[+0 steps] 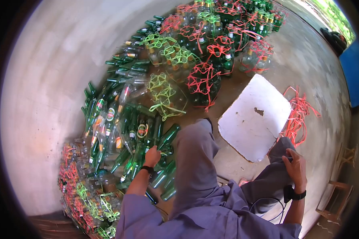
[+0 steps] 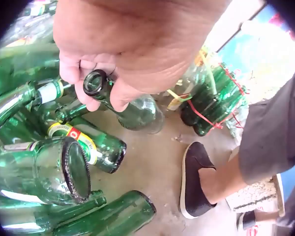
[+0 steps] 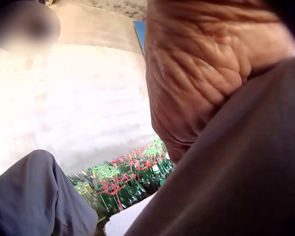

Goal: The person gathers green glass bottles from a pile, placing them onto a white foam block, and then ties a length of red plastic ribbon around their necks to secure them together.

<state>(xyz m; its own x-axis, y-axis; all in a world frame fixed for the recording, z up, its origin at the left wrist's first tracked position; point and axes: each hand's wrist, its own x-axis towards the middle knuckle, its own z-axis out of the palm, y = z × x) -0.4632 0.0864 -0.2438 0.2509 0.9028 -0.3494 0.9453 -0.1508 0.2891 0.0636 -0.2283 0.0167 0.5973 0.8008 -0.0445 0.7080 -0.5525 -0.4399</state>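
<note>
At the far left, tied bundles crowd the wall; beside them lie loose bottles, heaped at mixed angles. Near the pile's right edge, the left hand curls its fingers round the neck of a green bottle, thumb on one side, mouth poking out of the grip; the base points away, and I cannot tell whether it touches the floor. The step looks like picking one bottle out — best done by drawing it along its own length, since a sideways tug could roll the neighbours. A grip just below the lip should hold, though a slick neck may want a firmer squeeze before the weight comes off.

Right of the knee, a banded bundle stands upright, and then the white board lies near the foot. The right hand rests on the right knee, fingers loosely bent, holding nothing — free to steady the base if the bottle swings. Beyond the knee sits the red strapping.
</note>
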